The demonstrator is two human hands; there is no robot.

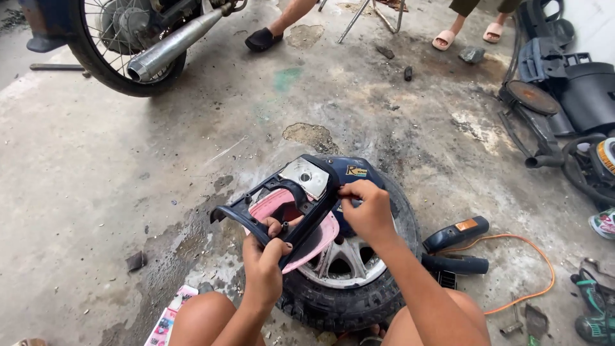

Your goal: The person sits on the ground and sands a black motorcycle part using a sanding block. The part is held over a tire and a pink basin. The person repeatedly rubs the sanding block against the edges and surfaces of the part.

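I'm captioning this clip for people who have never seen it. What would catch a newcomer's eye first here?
Front and centre, the left hand and right hand hold a dark blue plastic frame with a shiny metal plate, over a pink panel. Under them a wheel lies flat on the stained concrete floor. At top left stands a motorbike's rear wheel and chrome exhaust pipe.

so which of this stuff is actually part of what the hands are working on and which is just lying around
In hand:
- dark blue plastic frame, gripped by left hand and right hand
- pink panel behind it
- wheel with tyre underneath

Lying about:
- motorcycle rear wheel and exhaust
- black bodywork pile
- orange cable
- power tool
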